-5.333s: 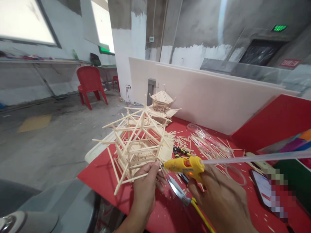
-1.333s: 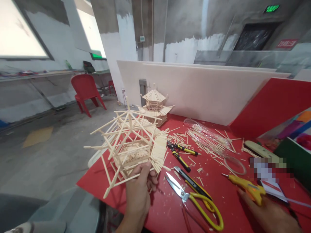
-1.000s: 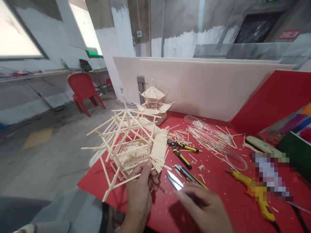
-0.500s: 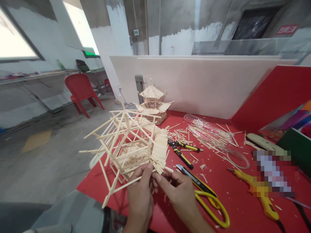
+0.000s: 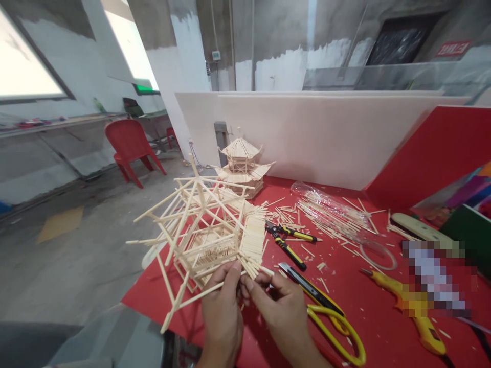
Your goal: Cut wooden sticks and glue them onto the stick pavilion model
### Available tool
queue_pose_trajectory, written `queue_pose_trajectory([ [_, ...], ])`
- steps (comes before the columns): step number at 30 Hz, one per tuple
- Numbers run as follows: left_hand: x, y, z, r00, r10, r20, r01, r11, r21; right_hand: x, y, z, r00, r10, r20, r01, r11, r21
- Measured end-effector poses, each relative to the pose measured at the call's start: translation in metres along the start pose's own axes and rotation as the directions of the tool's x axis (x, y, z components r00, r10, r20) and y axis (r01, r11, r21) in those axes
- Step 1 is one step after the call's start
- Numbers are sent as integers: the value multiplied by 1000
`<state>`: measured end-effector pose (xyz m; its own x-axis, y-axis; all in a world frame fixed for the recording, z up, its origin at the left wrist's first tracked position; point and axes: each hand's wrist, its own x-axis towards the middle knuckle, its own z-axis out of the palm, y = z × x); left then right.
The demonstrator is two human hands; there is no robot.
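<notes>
A model pavilion frame of thin wooden sticks [image 5: 199, 204] leans over the left part of the red table. My left hand [image 5: 222, 301] is closed at its near lower corner, thumb and fingers on the sticks. Right beside it, my right hand [image 5: 278, 304] pinches a thin wooden stick at the end of a row of roof sticks [image 5: 253, 232] laid side by side. The fingertips of both hands nearly meet and partly hide what they hold. Just beyond my right hand lie a utility knife [image 5: 310, 289] and yellow-handled scissors [image 5: 341, 332].
A roofed stick pavilion [image 5: 241, 163] stands at the back. Pliers [image 5: 287, 240], a bag of sticks [image 5: 332, 207], loose sticks, a clear tape ring [image 5: 378, 255] and a yellow glue gun [image 5: 412, 312] lie on the red table [image 5: 364, 322]. A white board [image 5: 307, 138] stands behind.
The whole view has shifted slightly, so things sit a little lower. Both hands keep their hold at the model's corner, with hardly any finger movement.
</notes>
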<state>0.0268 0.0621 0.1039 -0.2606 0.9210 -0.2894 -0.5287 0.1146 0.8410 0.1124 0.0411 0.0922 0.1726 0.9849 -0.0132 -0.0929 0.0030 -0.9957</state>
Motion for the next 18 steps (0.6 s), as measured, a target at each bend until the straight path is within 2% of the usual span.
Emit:
queue_pose_trajectory([
  [7, 2, 0, -2, 998, 53, -27, -50, 994, 97, -2, 3, -2, 1000, 8, 21, -8, 1000, 10],
  [12, 1, 0, -3, 1000, 15, 7, -15, 998, 61, -2, 2, -2, 999, 19, 41, -23, 995, 97],
  [18, -2, 3, -4, 1000, -3, 9, 3, 1000, -18, -2, 0, -1, 998, 16, 61, -23, 994, 110],
])
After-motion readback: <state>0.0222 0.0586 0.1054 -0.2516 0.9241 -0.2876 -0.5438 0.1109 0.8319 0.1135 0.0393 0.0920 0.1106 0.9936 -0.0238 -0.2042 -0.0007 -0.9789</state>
